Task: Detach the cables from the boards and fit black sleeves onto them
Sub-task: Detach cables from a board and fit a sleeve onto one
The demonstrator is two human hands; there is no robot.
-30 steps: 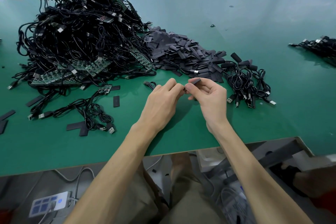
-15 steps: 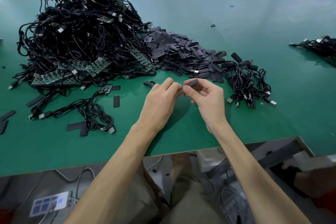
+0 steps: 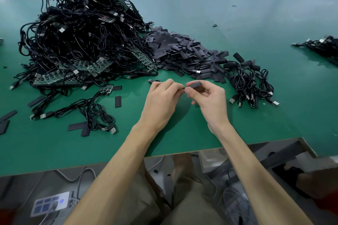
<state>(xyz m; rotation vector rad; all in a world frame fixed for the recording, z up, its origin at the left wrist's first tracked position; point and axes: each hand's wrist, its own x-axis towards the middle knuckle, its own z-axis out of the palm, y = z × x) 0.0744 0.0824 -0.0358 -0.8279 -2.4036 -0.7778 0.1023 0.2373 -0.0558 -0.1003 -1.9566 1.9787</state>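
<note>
My left hand [image 3: 161,99] grips a black cable, whose plug end [image 3: 151,81] sticks out behind the fingers. My right hand [image 3: 208,97] pinches a black sleeve [image 3: 194,84] between thumb and forefinger, held just right of the left fingertips. The cable tip between the two hands is mostly hidden. A big heap of black cables and green boards [image 3: 80,42] fills the table's left. A pile of flat black sleeves [image 3: 182,53] lies behind my hands. Sleeved cables [image 3: 248,80] lie bunched to the right.
The green table [image 3: 237,124] has its front edge close below my wrists. Loose cables [image 3: 87,111] and stray sleeves [image 3: 118,101] lie at the front left. Another cable bundle [image 3: 321,45] sits at the far right. A power strip [image 3: 49,204] lies on the floor.
Both hands have lifted slightly away from me, and the sleeve in my right hand has turned more level, close to the left fingertips.
</note>
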